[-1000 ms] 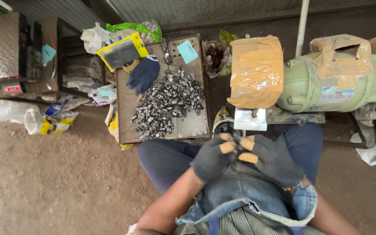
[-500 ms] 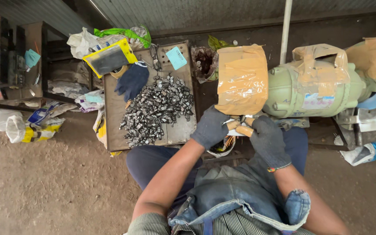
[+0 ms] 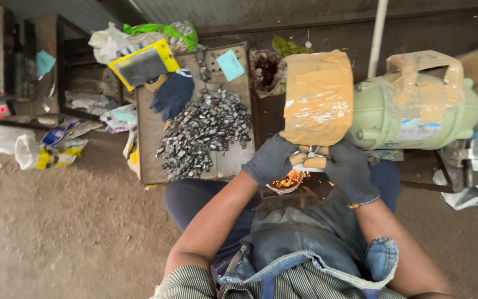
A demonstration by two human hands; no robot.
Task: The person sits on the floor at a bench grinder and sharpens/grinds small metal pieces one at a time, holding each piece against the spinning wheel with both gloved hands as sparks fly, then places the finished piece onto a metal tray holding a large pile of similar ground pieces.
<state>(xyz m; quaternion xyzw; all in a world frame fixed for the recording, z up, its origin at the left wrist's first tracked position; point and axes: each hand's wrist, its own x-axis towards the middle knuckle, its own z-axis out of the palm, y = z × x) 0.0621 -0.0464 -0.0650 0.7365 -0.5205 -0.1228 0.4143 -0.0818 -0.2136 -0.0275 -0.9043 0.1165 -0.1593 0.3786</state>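
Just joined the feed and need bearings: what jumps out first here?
Orange sparks fly just below both gloved hands, left hand and right hand, pressed together under the tape-wrapped guard of a pale green bench grinder. Left of them, a heap of small shiny metal pieces lies on a flat tray.

Knit cloth gloves (image 3: 272,160); shiny metal pieces (image 3: 203,133); matt tape-wrapped guard (image 3: 317,99).

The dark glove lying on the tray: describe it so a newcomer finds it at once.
Start at the pale green grinder, then go left to the flat tray heaped with small metal parts. The dark blue glove lies at the tray's top left, below a yellow-framed pad; it is the only empty glove.
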